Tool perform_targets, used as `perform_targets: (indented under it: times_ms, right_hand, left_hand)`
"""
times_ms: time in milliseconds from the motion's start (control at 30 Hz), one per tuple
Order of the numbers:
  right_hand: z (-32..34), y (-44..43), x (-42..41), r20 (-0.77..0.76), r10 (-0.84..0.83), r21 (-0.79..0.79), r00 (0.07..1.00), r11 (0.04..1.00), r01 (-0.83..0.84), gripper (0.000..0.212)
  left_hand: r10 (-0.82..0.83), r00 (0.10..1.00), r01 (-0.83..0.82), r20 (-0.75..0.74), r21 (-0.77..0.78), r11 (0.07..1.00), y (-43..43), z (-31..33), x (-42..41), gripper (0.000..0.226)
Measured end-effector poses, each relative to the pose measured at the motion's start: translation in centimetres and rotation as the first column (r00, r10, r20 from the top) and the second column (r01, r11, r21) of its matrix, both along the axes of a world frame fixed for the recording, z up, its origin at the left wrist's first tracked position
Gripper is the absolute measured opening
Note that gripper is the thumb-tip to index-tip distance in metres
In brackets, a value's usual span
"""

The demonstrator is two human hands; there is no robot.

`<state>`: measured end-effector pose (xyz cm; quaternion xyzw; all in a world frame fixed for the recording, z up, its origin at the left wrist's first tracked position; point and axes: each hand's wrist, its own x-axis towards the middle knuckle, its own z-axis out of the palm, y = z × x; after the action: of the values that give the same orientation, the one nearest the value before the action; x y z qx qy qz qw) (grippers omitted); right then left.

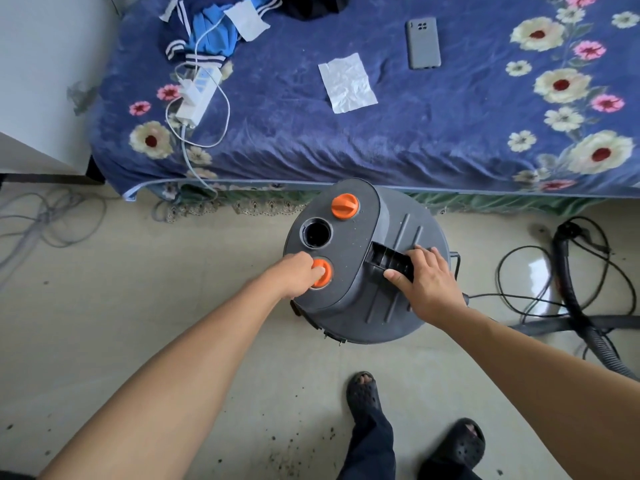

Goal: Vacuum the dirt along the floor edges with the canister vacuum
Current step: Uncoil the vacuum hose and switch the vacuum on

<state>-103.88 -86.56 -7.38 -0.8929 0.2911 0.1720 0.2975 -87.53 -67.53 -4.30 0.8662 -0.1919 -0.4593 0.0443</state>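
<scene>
Bed [433,133] with a blue flowered blanket fills the top; beige floor [138,289] below. The dark grey canister vacuum [353,244] stands on the floor right against the bed's edge, centre frame, seen from above. Black hose [568,289] lies on the floor to the vacuum's right, looped with a thin black cord [512,268]; neither is in a hand. Left grip [298,271] is curled onto the lower orange knob [323,275] on the vacuum's top panel, thumb on the knob's face. Right grip [426,282] is wrapped round the black handle [391,259] on the lid, fingers over the top, thumb at the near side. Above the held knob is an open round port [317,233], then a second orange knob [345,206], untouched. Two black sandals [362,389] at bottom. On the bed: clothes [211,32], white power strip [199,95], crumpled paper [347,83], grey phone [423,43]. Dark dirt specks [294,452] are scattered on the floor near the feet.
</scene>
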Motion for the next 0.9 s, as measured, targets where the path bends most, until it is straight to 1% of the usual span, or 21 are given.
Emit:
perform_targets:
  times_ms: [67, 133, 200, 233, 267, 300, 333, 367, 400, 467, 500, 567, 600, 667, 733, 800, 900]
  right_hand:
    - [0.1, -0.1, 0.0, -0.008, 0.002, 0.011, 1.000, 1.000, -0.002, 0.072]
    - [0.2, -0.2, 0.1, -0.014, 0.004, 0.015, 1.000, 1.000, -0.004, 0.080]
    - [0.2, -0.2, 0.1, -0.021, 0.004, 0.021, 1.000, 1.000, -0.003, 0.077]
    - [0.2, -0.1, 0.1, -0.025, 0.002, 0.024, 1.000, 1.000, -0.001, 0.074]
    - [0.1, -0.1, 0.0, -0.026, 0.002, 0.027, 1.000, 1.000, -0.002, 0.072]
    - [0.1, -0.1, 0.0, -0.025, 0.003, 0.027, 1.000, 1.000, -0.002, 0.072]
    - [0.0, -0.1, 0.0, -0.024, 0.002, 0.025, 1.000, 1.000, -0.002, 0.072]
    - [0.0, -0.1, 0.0, -0.023, 0.002, 0.023, 1.000, 1.000, -0.002, 0.072]
    - [0.0, -0.1, 0.0, -0.024, 0.001, 0.023, 1.000, 1.000, -0.001, 0.071]
    - [0.0, -0.1, 0.0, -0.029, 0.000, 0.022, 1.000, 1.000, 0.000, 0.070]
    - [0.0, -0.1, 0.0, -0.030, 0.002, 0.021, 1.000, 1.000, -0.001, 0.069]
    - [-0.1, -0.1, 0.0, -0.029, 0.006, 0.016, 1.000, 1.000, -0.006, 0.068]
    - [-0.2, -0.1, 0.0, -0.031, 0.009, 0.012, 0.999, 1.000, -0.009, 0.068]
    - [-0.3, -0.1, -0.1, -0.036, 0.012, 0.008, 0.999, 1.000, -0.011, 0.069]
    - [-0.3, 0.0, 0.0, -0.032, 0.004, 0.014, 0.999, 1.000, -0.004, 0.071]
    - [-0.2, -0.1, 0.0, -0.038, -0.002, 0.023, 0.999, 1.000, 0.003, 0.073]
    - [-0.1, -0.1, 0.0, -0.043, -0.003, 0.030, 0.999, 1.000, 0.004, 0.068]
  left_hand:
    - [-0.097, 0.995, 0.096, 0.026, 0.030, 0.995, -0.1, -0.4, 0.4, 0.031]
    - [-0.192, 0.981, 0.189, 0.034, 0.078, 0.979, -0.2, -0.6, 0.7, 0.030]
    - [-0.238, 0.968, 0.230, 0.080, 0.098, 0.968, -0.6, -0.4, 1.1, 0.034]
    - [-0.218, 0.966, 0.210, 0.136, 0.077, 0.975, -1.1, 0.1, 1.4, 0.037]
    - [-0.163, 0.964, 0.162, 0.212, 0.022, 0.987, -1.7, 0.6, 1.8, 0.040]
    - [-0.068, 0.958, 0.085, 0.280, -0.051, 0.995, -2.6, 1.0, 2.4, 0.044]
    - [0.050, 0.948, -0.010, 0.314, -0.128, 0.992, -3.7, 1.1, 3.1, 0.048]
    - [0.176, 0.939, -0.123, 0.297, -0.189, 0.974, -5.0, 1.2, 3.7, 0.049]
    - [0.301, 0.926, -0.246, 0.227, -0.239, 0.939, -6.2, 1.2, 4.3, 0.051]
    - [0.507, 0.862, -0.491, -0.004, -0.252, 0.834, -8.4, 0.8, 4.7, 0.053]
    - [0.575, 0.812, -0.581, -0.097, -0.226, 0.782, -9.3, 0.6, 4.8, 0.050]
    - [0.644, 0.742, -0.671, -0.188, -0.188, 0.718, -10.4, 0.3, 5.0, 0.039]
    - [0.658, 0.722, -0.691, -0.215, -0.180, 0.700, -10.7, 0.2, 5.1, 0.033]
    - [0.656, 0.715, -0.696, -0.241, -0.161, 0.700, -11.0, 0.0, 5.3, 0.027]
    - [0.628, 0.746, -0.662, -0.220, -0.142, 0.736, -11.0, 0.0, 5.5, 0.025]
    - [0.588, 0.792, -0.608, -0.163, -0.140, 0.781, -11.1, -0.2, 5.6, 0.022]
    - [0.534, 0.838, -0.546, -0.116, -0.143, 0.826, -11.0, -0.1, 5.8, 0.022]
